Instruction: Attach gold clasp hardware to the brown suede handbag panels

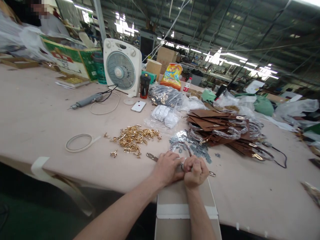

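Note:
My left hand [168, 168] and my right hand [195, 170] are closed together near the table's front edge, both gripping a brown strap [183, 148] with metal ends [150, 156] that loops up between them. What the fingers pinch at the middle is hidden. A pile of gold metal fittings [133, 137] lies just left of my hands. A heap of small grey metal pieces [192, 143] lies behind them. A stack of brown leather pieces [220, 126] with plastic wrap sits to the right.
A white fan [122, 66], a phone [138, 106], a dark cup [145, 85], a grey hand tool [86, 101] and bags of parts [165, 116] stand farther back. A tape loop [78, 142] lies left. A cardboard box [185, 210] sits under my wrists. A person [50, 20] is far left.

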A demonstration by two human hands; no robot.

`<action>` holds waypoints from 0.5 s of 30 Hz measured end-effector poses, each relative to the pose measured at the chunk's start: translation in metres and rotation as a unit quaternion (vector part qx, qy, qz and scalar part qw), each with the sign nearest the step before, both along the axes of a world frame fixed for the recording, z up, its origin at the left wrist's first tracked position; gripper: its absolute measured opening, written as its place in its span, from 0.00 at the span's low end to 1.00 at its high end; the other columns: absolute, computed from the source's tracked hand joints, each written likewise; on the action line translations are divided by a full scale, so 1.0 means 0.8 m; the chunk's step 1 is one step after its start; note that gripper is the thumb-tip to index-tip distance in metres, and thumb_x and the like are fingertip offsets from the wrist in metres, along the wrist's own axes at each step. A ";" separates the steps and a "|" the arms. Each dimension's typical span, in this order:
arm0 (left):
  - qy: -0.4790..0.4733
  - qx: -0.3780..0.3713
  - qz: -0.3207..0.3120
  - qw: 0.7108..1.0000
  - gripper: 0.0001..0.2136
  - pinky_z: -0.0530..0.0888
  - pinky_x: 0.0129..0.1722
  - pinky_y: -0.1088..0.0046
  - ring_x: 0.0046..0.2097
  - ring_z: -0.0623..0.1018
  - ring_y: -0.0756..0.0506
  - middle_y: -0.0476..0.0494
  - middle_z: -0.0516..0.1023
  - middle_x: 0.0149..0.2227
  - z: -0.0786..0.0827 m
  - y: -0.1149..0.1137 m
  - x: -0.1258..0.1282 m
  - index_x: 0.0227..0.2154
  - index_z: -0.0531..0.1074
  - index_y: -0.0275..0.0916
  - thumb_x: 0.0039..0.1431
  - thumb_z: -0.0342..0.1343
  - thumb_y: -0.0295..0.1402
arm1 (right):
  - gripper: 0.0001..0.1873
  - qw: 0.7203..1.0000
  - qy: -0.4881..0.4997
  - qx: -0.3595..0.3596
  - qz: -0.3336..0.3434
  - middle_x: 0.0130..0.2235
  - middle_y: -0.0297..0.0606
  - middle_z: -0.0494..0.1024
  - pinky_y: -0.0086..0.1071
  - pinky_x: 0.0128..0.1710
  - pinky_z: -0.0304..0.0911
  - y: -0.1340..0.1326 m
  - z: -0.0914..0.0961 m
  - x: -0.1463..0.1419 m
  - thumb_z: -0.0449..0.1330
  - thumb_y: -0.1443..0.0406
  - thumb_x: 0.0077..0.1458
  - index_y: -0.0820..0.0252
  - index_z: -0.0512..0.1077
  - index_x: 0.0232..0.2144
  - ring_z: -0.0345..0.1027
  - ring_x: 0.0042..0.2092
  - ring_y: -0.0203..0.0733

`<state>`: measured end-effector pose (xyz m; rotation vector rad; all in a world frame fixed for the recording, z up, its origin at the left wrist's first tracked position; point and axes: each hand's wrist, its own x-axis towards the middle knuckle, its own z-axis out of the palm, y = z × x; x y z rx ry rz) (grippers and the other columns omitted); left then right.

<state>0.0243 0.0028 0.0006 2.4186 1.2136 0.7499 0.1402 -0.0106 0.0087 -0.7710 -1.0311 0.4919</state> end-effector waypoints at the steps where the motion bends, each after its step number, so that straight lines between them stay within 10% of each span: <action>1: 0.002 -0.003 -0.001 1.000 0.18 0.69 0.52 0.57 0.58 0.72 0.38 0.48 0.79 0.54 0.001 0.000 0.000 0.51 0.76 0.52 0.58 0.68 0.45 | 0.22 1.000 -0.011 -0.009 -0.003 0.19 0.26 0.59 0.29 0.20 0.51 0.003 -0.002 -0.001 0.56 0.60 0.68 0.56 0.61 0.21 0.53 0.19 0.33; 7: -0.006 -0.011 -0.003 1.000 0.15 0.69 0.51 0.59 0.58 0.72 0.38 0.48 0.79 0.53 0.003 0.001 -0.003 0.47 0.76 0.49 0.59 0.67 0.42 | 0.25 0.989 -0.089 -0.108 -0.038 0.18 0.27 0.63 0.28 0.20 0.53 0.023 0.001 0.001 0.58 0.54 0.68 0.56 0.62 0.20 0.56 0.20 0.33; 15: -0.025 0.003 0.006 1.000 0.26 0.69 0.53 0.58 0.57 0.72 0.38 0.48 0.79 0.54 0.000 -0.001 -0.005 0.55 0.74 0.51 0.56 0.68 0.53 | 0.22 0.994 0.083 -0.063 0.016 0.17 0.22 0.57 0.23 0.13 0.46 0.029 0.031 0.018 0.60 0.57 0.65 0.57 0.62 0.21 0.48 0.15 0.28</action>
